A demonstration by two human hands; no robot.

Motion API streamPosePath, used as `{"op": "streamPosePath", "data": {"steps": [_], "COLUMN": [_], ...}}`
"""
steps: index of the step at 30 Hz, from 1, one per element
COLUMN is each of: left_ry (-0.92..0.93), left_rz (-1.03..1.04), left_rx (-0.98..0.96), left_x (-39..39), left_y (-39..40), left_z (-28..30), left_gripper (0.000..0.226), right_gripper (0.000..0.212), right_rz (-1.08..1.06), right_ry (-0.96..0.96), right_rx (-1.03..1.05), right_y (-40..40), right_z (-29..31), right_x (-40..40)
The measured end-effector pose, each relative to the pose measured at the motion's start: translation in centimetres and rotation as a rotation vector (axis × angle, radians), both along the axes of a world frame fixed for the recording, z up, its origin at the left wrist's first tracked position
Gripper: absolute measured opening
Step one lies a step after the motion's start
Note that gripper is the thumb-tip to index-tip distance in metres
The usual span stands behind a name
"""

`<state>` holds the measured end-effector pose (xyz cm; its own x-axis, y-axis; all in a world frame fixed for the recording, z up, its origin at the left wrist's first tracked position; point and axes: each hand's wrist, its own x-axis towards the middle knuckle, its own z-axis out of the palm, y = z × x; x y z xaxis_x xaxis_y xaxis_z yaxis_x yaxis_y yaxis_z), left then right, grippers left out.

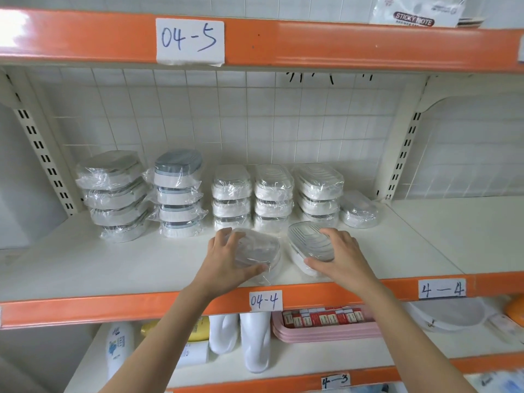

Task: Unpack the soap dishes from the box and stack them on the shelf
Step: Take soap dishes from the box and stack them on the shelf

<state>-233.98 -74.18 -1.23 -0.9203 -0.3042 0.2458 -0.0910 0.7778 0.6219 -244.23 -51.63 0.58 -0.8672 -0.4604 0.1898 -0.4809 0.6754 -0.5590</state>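
Nearest, both hands curl round one wrapped soap dish apiece at the front of the shelf (pixel 113 268): the left hand (pixel 224 260) holds the left dish (pixel 256 252) and the right hand (pixel 338 255) the right dish (pixel 310 245), probably so two go up together. Behind them stand neat stacks (pixel 272 198) along the back, seemingly leaving the front free for handling.

White shelf (pixel 85 268) (wrapped soap dishes (pixel 272 194) stacked)
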Motion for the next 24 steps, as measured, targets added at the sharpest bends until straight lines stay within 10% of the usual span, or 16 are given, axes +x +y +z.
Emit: {"op": "streamPosePath", "data": {"steps": [24], "left_ry": [-0.099], "left_rz": [0.031], "left_rx": [0.105], "left_x": [-9.4], "left_y": [15.5], "left_z": [0.4], "left_gripper": [0.118], "right_gripper": [0.064], "right_rz": [0.007], "right_ry": [-0.001], "right_rx": [-0.133], "right_y": [16.2], "right_z": [0.8], "right_x": [-9.7]}}
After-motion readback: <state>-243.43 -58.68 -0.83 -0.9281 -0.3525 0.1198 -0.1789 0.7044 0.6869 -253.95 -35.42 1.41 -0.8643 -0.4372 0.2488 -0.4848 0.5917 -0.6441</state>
